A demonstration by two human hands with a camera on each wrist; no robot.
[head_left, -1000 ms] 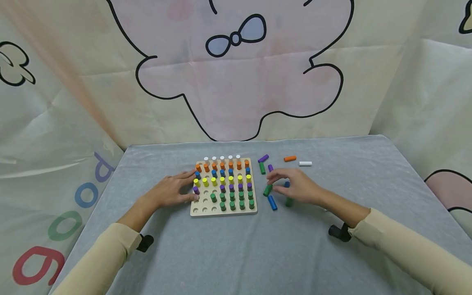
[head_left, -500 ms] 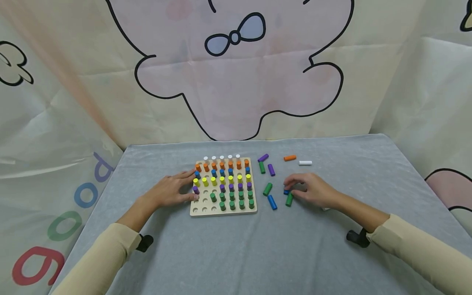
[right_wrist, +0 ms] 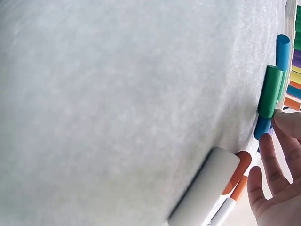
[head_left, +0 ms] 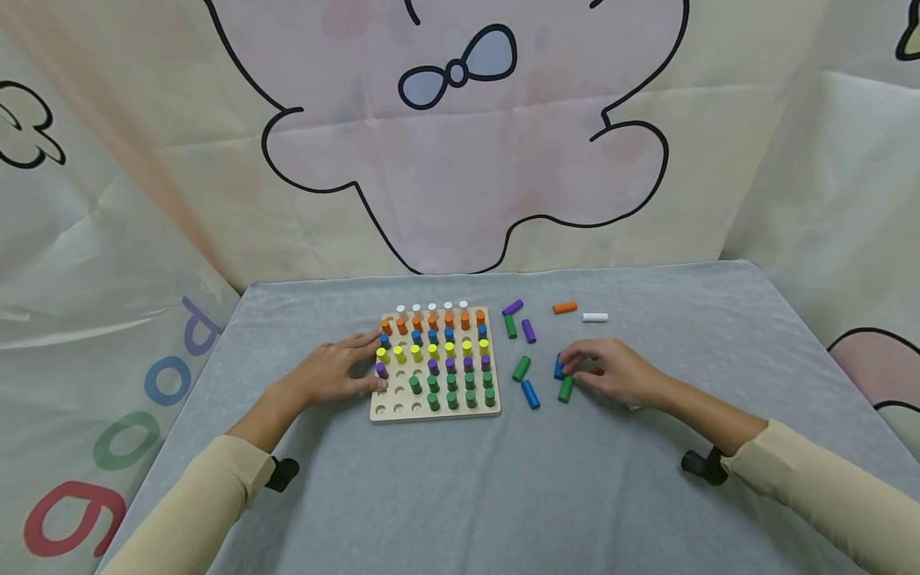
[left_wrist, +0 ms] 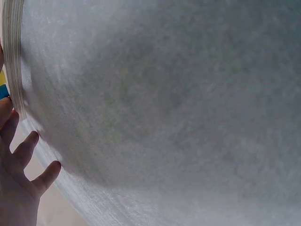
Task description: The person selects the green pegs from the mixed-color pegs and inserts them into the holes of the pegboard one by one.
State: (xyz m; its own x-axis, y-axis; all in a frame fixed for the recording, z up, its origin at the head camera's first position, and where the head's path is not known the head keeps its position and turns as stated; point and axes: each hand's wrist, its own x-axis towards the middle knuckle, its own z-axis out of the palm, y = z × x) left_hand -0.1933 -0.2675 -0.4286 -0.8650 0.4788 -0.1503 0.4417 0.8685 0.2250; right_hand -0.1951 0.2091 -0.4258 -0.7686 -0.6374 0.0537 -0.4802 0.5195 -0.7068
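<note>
In the head view, my left hand (head_left: pixel 334 371) lies against the left edge of a wooden pegboard (head_left: pixel 395 415), thumb on its face and fingers spread along the side. Coloured pegs stand upright in rows on it: white, orange, blue, yellow, purple and green. To the right of the board, my right hand (head_left: pixel 611 371) bends over the loose pegs. Its thumb and index fingertip pinch the upper end of a green peg (head_left: pixel 565 390), which lies on the cloth. A blue peg (head_left: pixel 558 366) lies right at the index fingertip. The right wrist view shows the thumb at the green peg's end (right_wrist: pixel 270 92).
Between board and right hand lie another green peg (head_left: pixel 521 368) and a blue one (head_left: pixel 530 394). Farther back are purple pegs (head_left: pixel 529 331), an orange peg (head_left: pixel 565 307) and a white peg (head_left: pixel 594 318). Another white peg (right_wrist: pixel 204 188) lies under the right wrist. Grey cloth (head_left: pixel 446 495) covers the table.
My right hand has drawn back to the right, away from the purple and green pegs beside the board, to the blue and green pair. The green peg has shifted slightly. My left hand stays put.
</note>
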